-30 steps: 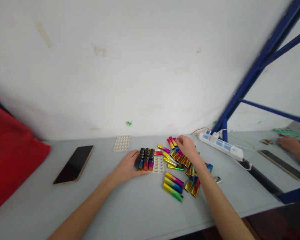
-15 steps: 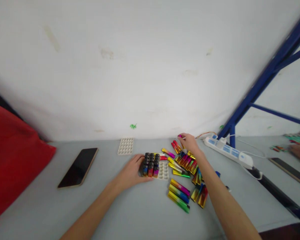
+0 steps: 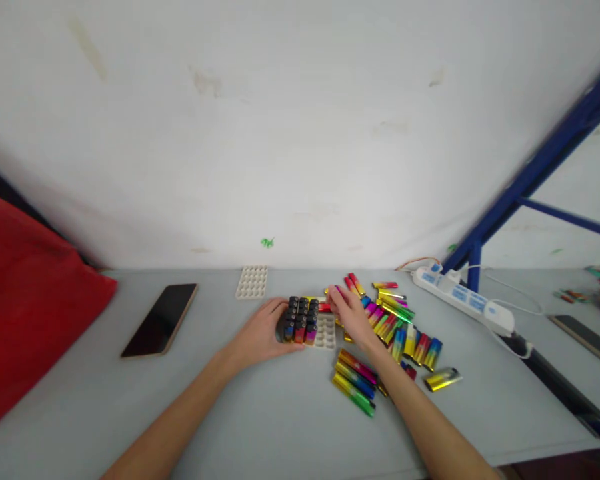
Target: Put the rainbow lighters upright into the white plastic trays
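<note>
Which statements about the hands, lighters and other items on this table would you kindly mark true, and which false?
1. The left hand is curled around the left side of the black-topped lighters. True.
2. The power strip lies left of the dark-screened device. False: the power strip lies to its right.
3. Three loose lighters lie side by side, one of them yellow and green. True.
4. The right hand rests on the red cloth. False: it is just right of the upright lighters, a magenta thing showing at its fingertips.
5. The separate pale tray lies near the wall. True.
</note>
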A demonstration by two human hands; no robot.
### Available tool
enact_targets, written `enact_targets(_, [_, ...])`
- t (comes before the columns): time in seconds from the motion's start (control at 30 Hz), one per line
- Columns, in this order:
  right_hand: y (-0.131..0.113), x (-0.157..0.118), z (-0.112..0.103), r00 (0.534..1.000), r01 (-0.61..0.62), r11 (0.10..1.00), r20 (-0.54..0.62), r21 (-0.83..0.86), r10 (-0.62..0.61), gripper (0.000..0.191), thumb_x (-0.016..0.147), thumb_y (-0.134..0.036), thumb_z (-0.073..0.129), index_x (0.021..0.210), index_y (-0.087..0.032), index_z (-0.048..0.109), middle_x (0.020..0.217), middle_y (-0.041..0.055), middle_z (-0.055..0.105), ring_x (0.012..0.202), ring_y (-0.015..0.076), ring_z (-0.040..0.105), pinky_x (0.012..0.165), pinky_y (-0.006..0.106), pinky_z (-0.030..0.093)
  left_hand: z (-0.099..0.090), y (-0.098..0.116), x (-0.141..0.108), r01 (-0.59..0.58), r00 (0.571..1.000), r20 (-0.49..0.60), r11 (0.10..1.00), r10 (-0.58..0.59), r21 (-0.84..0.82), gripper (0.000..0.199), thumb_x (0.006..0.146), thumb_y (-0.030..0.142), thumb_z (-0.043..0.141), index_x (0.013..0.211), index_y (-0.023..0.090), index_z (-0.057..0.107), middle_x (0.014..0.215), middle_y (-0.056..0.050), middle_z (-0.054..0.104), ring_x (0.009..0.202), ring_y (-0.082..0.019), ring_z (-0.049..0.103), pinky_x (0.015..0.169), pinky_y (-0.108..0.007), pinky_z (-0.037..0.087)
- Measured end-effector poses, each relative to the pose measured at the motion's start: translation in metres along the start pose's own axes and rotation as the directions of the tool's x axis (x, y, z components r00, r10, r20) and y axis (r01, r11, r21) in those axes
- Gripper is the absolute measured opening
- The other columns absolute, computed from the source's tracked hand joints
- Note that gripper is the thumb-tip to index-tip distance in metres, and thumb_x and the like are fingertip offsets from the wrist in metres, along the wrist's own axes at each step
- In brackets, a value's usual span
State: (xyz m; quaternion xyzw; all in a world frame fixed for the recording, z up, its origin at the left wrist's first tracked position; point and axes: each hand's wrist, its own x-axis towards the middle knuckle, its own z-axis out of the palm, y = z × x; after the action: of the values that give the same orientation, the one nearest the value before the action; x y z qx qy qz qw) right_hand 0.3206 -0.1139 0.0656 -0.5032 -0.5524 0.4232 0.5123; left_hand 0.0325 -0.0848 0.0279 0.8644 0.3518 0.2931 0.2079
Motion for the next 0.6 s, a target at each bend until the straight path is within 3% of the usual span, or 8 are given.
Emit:
enact_targets(0.1, [0.001,-0.009,0.003,0.997,0.049,0.977,-0.045,-0.208,-0.059,0.072,0.11,-0.091,0.067,0.074,-0.031,0.05,0.071,-0.0028,0.046,0.07,0.021,0.045,0.064,0.035,0.035,-0.003,-0.001,0.0,0.033,0.999,0.023,0.999,-0.033,0.005,0.09,0.083,0.068,0.116,0.155,0.025,0.082,0.158,-0.019,0.087,0.149,-0.047,0.084,0.137,-0.062,0.068])
enact_targets(0.2, [-0.002,-0.014,0.003,0.994,0.075,0.95,-0.057,-0.302,-0.097,0.064,0.114,-0.078,0.066,0.073,-0.031,0.05,0.069,-0.0025,0.049,0.07,0.0218,0.049,0.067,0.035,0.037,-0.007,-0.003,-0.001,0.043,0.999,0.024,0.999,-0.043,0.017,0.093,0.079,0.066,0.118,0.156,0.027,0.082,0.159,-0.019,0.087,0.15,-0.048,0.084,0.137,-0.064,0.068])
enact_targets(0.43, [-0.006,-0.015,0.004,0.993,0.093,0.93,-0.033,-0.354,-0.112,0.046,0.111,-0.052,0.066,0.074,-0.031,0.048,0.069,-0.0027,0.055,0.069,0.0211,0.053,0.069,0.035,0.036,-0.014,-0.003,-0.002,0.02,0.998,0.055,0.999,-0.022,0.039,0.086,0.082,0.063,0.116,0.151,0.024,0.081,0.155,-0.018,0.087,0.148,-0.045,0.084,0.137,-0.062,0.067])
enact_targets(0.6, [-0.009,-0.017,0.007,0.99,0.107,0.92,-0.041,-0.377,-0.132,0.048,0.117,-0.055,0.066,0.078,-0.031,0.05,0.072,-0.0033,0.056,0.073,0.0213,0.054,0.07,0.035,0.039,-0.014,0.0,-0.002,0.024,0.998,0.057,0.999,-0.026,0.049,0.085,0.084,0.062,0.116,0.151,0.025,0.08,0.156,-0.018,0.086,0.151,-0.045,0.082,0.139,-0.061,0.066])
